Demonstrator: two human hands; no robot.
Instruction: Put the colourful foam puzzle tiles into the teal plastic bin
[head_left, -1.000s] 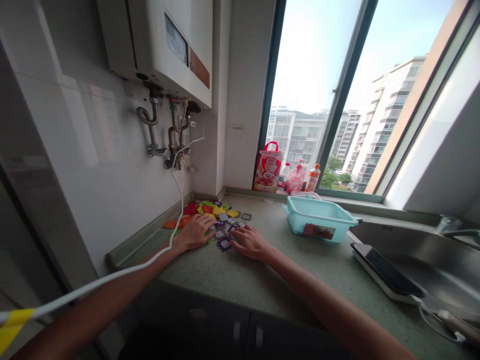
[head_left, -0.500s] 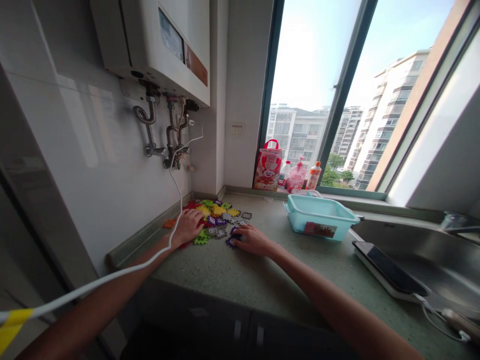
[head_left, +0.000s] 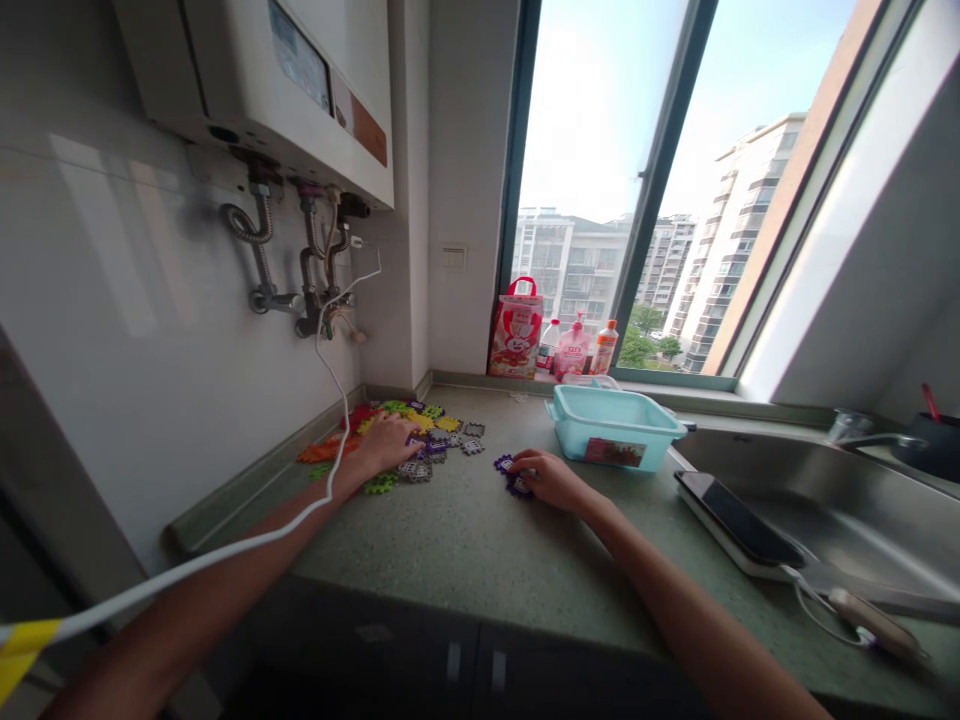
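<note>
1. Your right hand (head_left: 553, 482) has its fingers bent over the purple, notched, flat pieces (head_left: 517, 484) on the speckled grey-green countertop (head_left: 450, 545). The fingertips touch them, but whether they pinch or merely press, I cannot tell.
2. Those purple pieces lie apart from the main pile, between it and the pale turquoise plastic container (head_left: 571, 438). Light, even fingertip pressure should move such thin shapes without flipping or overlapping them.
3. Your left hand (head_left: 388, 443) is palm down over the pile, fingers loosely curved and reaching a purple piece beside the yellow ones. Its grip is hidden; I cannot tell whether it holds anything.
4. Around that hand sit orange flat notched pieces (head_left: 319, 453), a green notched piece (head_left: 381, 484) and grey notched pieces (head_left: 416, 470). Touch one piece at a time there, since interlocking edges could drag neighbours along.
5. Mind the white cable (head_left: 150, 585) crossing the view over your left forearm; low, short movements would make snagging less likely.
</note>
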